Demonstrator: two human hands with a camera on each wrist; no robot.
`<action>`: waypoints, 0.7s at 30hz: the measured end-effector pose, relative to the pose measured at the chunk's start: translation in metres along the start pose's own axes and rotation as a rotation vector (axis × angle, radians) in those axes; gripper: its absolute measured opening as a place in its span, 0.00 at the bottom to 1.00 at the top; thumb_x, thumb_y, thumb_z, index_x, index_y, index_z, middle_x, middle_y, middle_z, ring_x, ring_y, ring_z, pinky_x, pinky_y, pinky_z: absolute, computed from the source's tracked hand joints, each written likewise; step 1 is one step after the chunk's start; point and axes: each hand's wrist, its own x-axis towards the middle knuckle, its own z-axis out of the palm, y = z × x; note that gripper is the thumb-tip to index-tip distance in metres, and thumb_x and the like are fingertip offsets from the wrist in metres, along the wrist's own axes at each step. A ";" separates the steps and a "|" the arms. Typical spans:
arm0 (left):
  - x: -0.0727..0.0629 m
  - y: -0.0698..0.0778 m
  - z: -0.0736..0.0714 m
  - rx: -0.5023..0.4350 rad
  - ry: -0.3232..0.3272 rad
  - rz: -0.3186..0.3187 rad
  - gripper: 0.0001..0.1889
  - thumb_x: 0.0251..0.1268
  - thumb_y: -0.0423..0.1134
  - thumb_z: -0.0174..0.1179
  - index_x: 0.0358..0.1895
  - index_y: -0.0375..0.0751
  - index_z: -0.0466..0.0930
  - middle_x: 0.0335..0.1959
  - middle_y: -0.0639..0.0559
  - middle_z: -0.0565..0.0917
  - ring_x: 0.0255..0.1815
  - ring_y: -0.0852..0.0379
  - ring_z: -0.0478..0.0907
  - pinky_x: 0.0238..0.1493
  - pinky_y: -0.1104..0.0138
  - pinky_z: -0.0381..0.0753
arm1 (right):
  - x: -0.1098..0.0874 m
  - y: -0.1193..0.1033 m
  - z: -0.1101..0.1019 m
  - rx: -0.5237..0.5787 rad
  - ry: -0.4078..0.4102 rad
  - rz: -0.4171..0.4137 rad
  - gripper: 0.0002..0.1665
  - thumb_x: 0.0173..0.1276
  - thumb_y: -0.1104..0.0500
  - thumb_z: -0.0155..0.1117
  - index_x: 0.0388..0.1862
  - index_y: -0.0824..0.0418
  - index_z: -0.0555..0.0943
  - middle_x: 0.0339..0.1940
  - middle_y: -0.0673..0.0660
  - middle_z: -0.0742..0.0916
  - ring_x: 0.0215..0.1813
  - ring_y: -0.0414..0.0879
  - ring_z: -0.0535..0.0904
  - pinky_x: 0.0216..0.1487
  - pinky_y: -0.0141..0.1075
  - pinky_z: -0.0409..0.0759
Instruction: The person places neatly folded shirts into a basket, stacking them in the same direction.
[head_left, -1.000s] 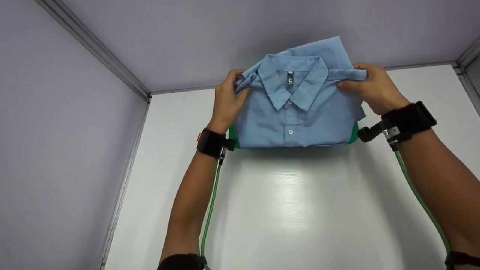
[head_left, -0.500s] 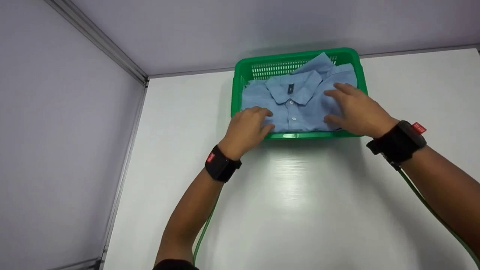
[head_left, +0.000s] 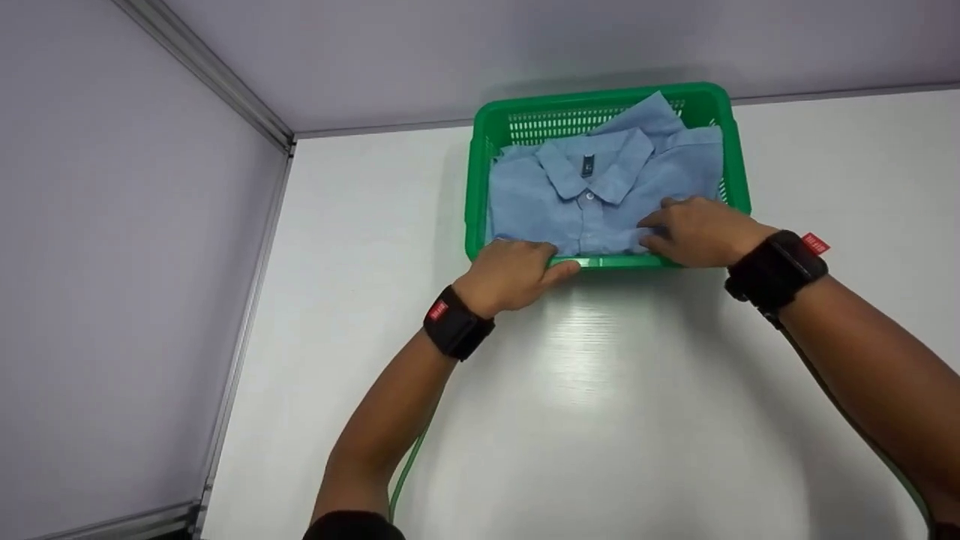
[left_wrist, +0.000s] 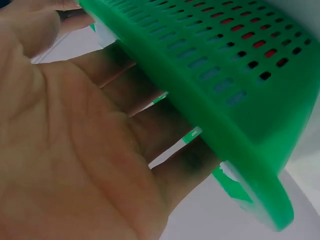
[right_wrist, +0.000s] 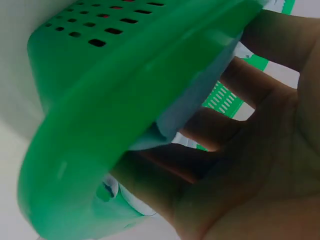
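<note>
A folded light-blue collared shirt (head_left: 551, 214) lies in a green plastic basket (head_left: 475, 180), its collar and dark neck label facing up. At the basket's front left, my left hand (head_left: 514, 279) rests its fingers over the rim, thumb spread along the front. The left wrist view shows those fingers nearly straight across the rim (left_wrist: 185, 107). My right hand (head_left: 701, 231) reaches over the front right rim, fingertips at the shirt's lower edge. In the right wrist view the fingers are spread and lightly bent beside the shirt fabric (right_wrist: 187, 105); their tips are partly hidden by the rim.
The basket stands on a white table (head_left: 585, 420) against the grey back wall (head_left: 375, 60). A side wall (head_left: 135, 262) with a metal frame edge rises at left. Something red (left_wrist: 258, 44) shows through the basket's slots. Green cables run along both forearms.
Both hands were gripping the shirt by its shoulders above the basket. They let go, leaving it inside, then moved down towards the viewer to the front rim.
</note>
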 end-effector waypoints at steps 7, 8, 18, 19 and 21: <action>0.004 -0.003 0.008 -0.018 0.028 -0.006 0.36 0.84 0.64 0.41 0.68 0.37 0.80 0.59 0.43 0.88 0.61 0.46 0.86 0.65 0.52 0.82 | 0.001 0.005 0.007 0.034 0.052 -0.008 0.25 0.82 0.52 0.57 0.67 0.67 0.82 0.59 0.71 0.86 0.61 0.67 0.82 0.67 0.67 0.77; 0.004 -0.005 0.011 -0.017 0.050 -0.003 0.35 0.84 0.64 0.41 0.67 0.36 0.80 0.57 0.42 0.89 0.60 0.46 0.86 0.64 0.52 0.82 | 0.000 0.006 0.010 0.039 0.074 -0.002 0.25 0.82 0.52 0.57 0.67 0.67 0.82 0.62 0.72 0.85 0.64 0.69 0.80 0.69 0.69 0.74; 0.001 -0.015 0.054 0.006 0.288 -0.090 0.37 0.83 0.63 0.45 0.81 0.39 0.64 0.81 0.41 0.70 0.85 0.37 0.60 0.86 0.45 0.56 | 0.005 0.003 0.074 0.088 0.472 0.109 0.29 0.87 0.49 0.47 0.74 0.67 0.76 0.78 0.75 0.73 0.80 0.77 0.63 0.80 0.73 0.54; 0.000 -0.016 0.060 0.006 0.313 -0.098 0.37 0.83 0.62 0.46 0.82 0.40 0.63 0.82 0.41 0.68 0.86 0.37 0.58 0.86 0.44 0.53 | 0.005 0.003 0.082 0.103 0.512 0.120 0.30 0.87 0.48 0.47 0.74 0.66 0.75 0.79 0.74 0.72 0.81 0.76 0.62 0.81 0.73 0.53; -0.001 -0.018 0.071 0.000 0.366 -0.111 0.36 0.83 0.60 0.48 0.82 0.41 0.62 0.83 0.40 0.66 0.87 0.36 0.54 0.87 0.42 0.50 | 0.005 0.003 0.097 0.124 0.580 0.140 0.31 0.87 0.46 0.48 0.76 0.65 0.74 0.82 0.72 0.69 0.84 0.74 0.58 0.82 0.72 0.50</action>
